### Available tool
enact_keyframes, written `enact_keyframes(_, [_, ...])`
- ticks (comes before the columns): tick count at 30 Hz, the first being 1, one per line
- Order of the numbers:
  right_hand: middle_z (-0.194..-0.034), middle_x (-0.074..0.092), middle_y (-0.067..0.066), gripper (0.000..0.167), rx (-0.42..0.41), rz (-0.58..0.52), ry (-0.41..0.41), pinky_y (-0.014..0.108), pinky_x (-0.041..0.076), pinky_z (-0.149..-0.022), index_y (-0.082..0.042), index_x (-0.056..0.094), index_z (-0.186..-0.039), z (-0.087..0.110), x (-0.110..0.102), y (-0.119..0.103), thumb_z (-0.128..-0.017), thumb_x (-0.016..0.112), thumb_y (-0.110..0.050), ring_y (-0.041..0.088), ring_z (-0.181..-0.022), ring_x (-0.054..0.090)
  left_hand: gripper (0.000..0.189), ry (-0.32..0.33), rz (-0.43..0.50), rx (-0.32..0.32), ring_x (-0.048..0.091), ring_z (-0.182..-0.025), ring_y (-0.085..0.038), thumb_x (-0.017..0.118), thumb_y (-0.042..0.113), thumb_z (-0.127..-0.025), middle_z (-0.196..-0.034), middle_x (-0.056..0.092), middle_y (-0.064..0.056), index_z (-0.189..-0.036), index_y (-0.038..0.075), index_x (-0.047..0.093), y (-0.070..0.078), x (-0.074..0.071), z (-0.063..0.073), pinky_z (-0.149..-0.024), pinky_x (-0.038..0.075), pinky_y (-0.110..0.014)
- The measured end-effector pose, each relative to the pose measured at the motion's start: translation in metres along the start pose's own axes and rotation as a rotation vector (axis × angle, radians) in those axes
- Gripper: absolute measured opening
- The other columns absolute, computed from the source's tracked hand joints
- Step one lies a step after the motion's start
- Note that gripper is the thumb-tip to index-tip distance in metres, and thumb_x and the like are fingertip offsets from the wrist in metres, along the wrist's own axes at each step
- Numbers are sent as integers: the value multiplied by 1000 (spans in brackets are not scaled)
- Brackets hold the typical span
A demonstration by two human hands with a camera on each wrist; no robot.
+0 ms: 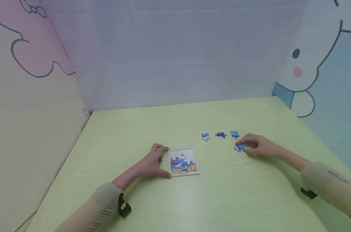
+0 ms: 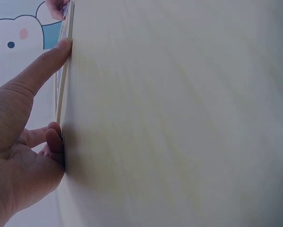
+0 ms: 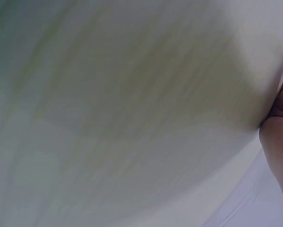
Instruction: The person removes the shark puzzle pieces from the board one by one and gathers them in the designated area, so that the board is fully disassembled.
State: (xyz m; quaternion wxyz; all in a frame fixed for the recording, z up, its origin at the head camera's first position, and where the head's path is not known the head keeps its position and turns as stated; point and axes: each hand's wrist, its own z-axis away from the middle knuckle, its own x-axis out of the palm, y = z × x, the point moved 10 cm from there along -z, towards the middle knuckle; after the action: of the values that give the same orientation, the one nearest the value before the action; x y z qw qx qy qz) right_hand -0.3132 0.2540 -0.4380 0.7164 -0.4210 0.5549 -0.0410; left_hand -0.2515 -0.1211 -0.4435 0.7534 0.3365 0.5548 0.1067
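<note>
A square jigsaw puzzle tray (image 1: 198,161) with a pale rim lies on the table, its sea picture partly filled, with a bare patch toward its upper right. My left hand (image 1: 150,163) holds the tray's left side, thumb at the near corner and index finger at the far corner; the left wrist view shows the thumb (image 2: 49,61) against the tray's thin edge. Over to the right, my right hand (image 1: 259,146) pinches a blue and white puzzle piece (image 1: 239,148) at the table surface. In the right wrist view only part of that hand (image 3: 279,113) shows, its fingertips cut off.
Three loose puzzle pieces lie in a row beyond the tray: a blue and white one (image 1: 205,137), a dark blue one (image 1: 220,135) and a light blue one (image 1: 234,134). The yellow-green table (image 1: 129,129) meets a pale cloth wall at the back, with cartoon-printed walls either side.
</note>
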Motion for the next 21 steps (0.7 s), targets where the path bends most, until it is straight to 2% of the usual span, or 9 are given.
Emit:
enact_keyframes(8, [-110,60,2,36,-35,-12,22,20,43,-72,-16,68,-123,2,-2,-9,-88,71,-9,7,-86,47,104,-2,-8,0,46,-94,-15,94,43,-60,-136,33,-8,-145,14,40,0,0,-1,-78,41,-29])
enact_keyframes(14, [-104,54,1,39,-6,22,6,21,41,-71,-20,68,-123,3,-1,-9,-86,71,-6,10,-85,45,105,-5,4,-4,46,-94,-15,93,43,-61,-137,32,-9,-146,14,40,-1,1,-2,-79,41,-30])
enact_keyframes(17, [-110,59,2,42,8,92,-7,26,43,-79,-22,68,-122,2,-2,-15,-83,73,-6,13,-95,49,105,-4,6,-5,46,-94,-15,94,43,-61,-137,32,-9,-146,14,40,-1,1,-2,-79,41,-29])
enact_keyframes(21, [-119,66,8,43,-1,181,2,46,42,-95,-15,70,-119,0,-5,-35,-78,77,-8,29,-112,55,105,-1,2,-4,46,-94,-15,94,43,-60,-137,32,-8,-146,14,40,-3,1,-1,-79,42,-29])
